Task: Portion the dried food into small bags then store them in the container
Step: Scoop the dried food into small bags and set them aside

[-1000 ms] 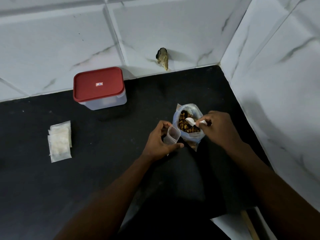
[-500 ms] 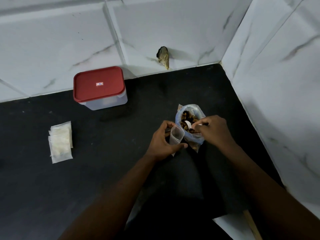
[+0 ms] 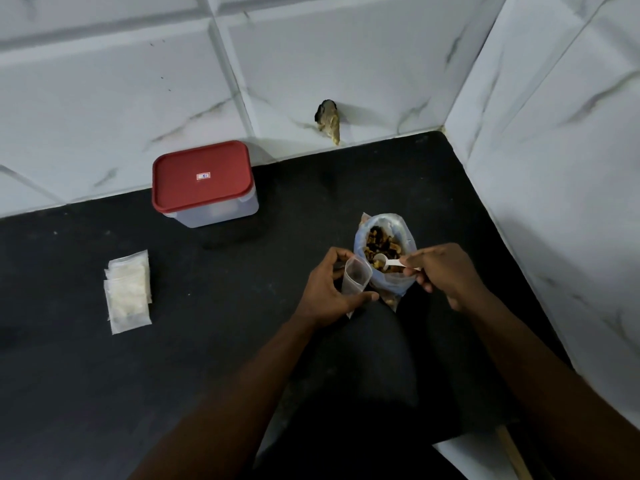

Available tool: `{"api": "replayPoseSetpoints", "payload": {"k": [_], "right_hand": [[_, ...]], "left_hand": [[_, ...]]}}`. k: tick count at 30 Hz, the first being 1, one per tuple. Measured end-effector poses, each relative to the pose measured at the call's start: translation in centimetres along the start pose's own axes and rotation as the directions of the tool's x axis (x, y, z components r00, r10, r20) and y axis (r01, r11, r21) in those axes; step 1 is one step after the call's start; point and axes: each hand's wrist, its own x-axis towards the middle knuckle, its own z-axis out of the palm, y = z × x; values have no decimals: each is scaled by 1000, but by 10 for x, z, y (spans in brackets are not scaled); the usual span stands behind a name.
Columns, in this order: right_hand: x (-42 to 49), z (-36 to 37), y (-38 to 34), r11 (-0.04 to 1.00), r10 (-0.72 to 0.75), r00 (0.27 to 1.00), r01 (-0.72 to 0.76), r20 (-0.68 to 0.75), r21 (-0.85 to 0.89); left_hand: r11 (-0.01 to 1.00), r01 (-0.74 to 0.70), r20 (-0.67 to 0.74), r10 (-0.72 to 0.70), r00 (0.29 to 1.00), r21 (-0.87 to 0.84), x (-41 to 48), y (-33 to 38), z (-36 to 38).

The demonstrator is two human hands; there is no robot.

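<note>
Barely started tbh: my left hand [image 3: 329, 289] holds an empty small bag [image 3: 355, 278] beside the dried food [image 3: 382, 242] by the right edge of the counter [image 3: 242, 341], my right hand [image 3: 440, 271] pinches the spoon [image 3: 384, 262] in it, and the container [image 3: 204, 183] at the back edge has its lid on.

We see the left forearm [image 3: 242, 379] stretched in from the near left and the right forearm [image 3: 519, 362] from the near right, both bare and angled toward each other. The left hand [image 3: 327, 289] is turned palm inward. Its fingers curl round the far side of a small bag [image 3: 354, 280] and its thumb lies across the near side, gripping the bag upright. Just to its right, the right hand [image 3: 446, 275] is knuckles up, pinching the handle of a spoon [image 3: 389, 263] between thumb and forefinger. Its other fingers seem loosely curled under, though we cannot see them well. The two hands are close but apart.
</note>
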Motion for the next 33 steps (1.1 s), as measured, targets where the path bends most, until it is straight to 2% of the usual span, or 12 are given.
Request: {"api": "replayPoseSetpoints", "payload": {"k": [7, 12, 16, 25, 33], "right_hand": [[-5, 4, -3, 997, 79, 997, -79, 16, 14], [-4, 3, 0, 965, 161, 986, -169, 52, 199], [-6, 4, 5, 950, 180, 983, -184, 38, 253], [-7, -9, 12, 929, 123, 989, -143, 78, 341], [-26, -15, -4, 873, -96, 982, 4, 163, 489]], "left_hand": [[1000, 6, -8, -6, 1000, 1, -2, 2, 3], [1000, 20, -2, -20, 1000, 14, -2, 0, 3], [1000, 10, -10, -9, 1000, 25, -2, 2, -2], [997, -55, -63, 59, 996, 61, -1, 3, -8], [993, -85, -73, 91, 993, 79, 6, 5, -10]]}}
